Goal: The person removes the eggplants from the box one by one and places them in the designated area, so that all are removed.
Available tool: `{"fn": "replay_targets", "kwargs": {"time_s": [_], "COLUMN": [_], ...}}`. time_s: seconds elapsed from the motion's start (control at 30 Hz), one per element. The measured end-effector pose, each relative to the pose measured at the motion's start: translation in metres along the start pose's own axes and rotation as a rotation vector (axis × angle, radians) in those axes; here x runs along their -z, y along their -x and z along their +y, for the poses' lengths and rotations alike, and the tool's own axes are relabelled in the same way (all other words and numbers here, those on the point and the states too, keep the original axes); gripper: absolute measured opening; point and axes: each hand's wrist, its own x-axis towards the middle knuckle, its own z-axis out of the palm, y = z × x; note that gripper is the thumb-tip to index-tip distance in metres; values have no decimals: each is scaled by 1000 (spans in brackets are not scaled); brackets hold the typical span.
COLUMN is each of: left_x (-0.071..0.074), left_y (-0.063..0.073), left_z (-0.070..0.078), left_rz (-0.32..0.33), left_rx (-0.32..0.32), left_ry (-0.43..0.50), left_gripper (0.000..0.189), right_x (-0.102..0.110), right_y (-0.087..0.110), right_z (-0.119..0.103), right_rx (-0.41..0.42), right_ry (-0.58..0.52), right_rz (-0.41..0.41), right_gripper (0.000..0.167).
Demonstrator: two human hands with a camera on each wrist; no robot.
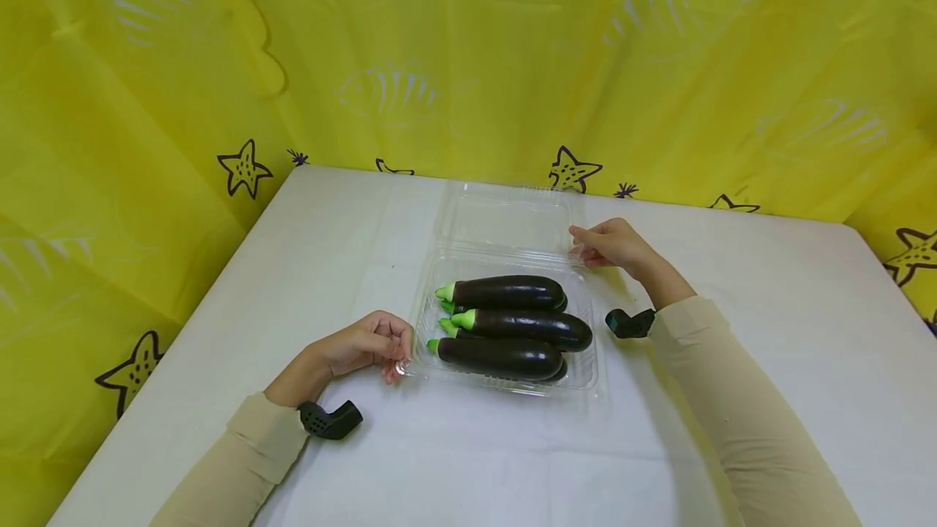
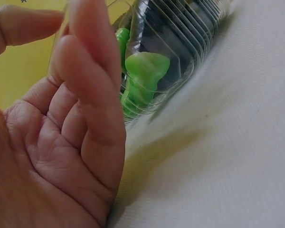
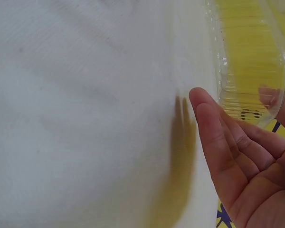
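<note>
A clear hinged plastic container (image 1: 597, 368) lies open on the table, filled with several dark eggplants (image 1: 505, 358) with green stem ends. Its clear lid (image 1: 505, 222) is folded back on the far side. At the front left corner, my left hand (image 1: 369, 344) pinches the container's rim between thumb and fingers. My right hand (image 1: 611, 242) holds the lid's right edge near the hinge; in the right wrist view the thumb shows on one side of the clear plastic, the long fingers on the other. A green stem (image 2: 145, 71) shows through the container wall beside my left fingers.
A white cloth covers the table (image 1: 468, 462). Behind it hangs a yellow curtain (image 1: 468, 47) with starfish and fish drawings, which the lid's far edge nearly reaches. Black wrist devices (image 1: 331, 420) sit at both sleeve cuffs.
</note>
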Motion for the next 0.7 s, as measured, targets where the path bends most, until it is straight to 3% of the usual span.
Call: {"fn": "replay_targets", "kwargs": {"time_s": [0.2, 0.33, 0.57, 0.7], "left_x": [0, 1, 0, 0], "left_y": [0, 0, -1, 0], "left_z": [0, -1, -2, -1], "left_rz": [-9, -9, -3, 0], "left_rx": [-2, -4, -6, -2], "left_ry": [-6, -2, -1, -3], "left_gripper": [19, 20, 19, 18], "right_x": [0, 3, 5, -5], "right_y": [-1, 4, 30, 45], "right_z": [4, 2, -18, -29], "right_rx": [-2, 20, 214, 339], "right_ry": [32, 74, 320, 318], "right_rz": [8, 62, 283, 269], "right_gripper": [55, 62, 57, 46]}}
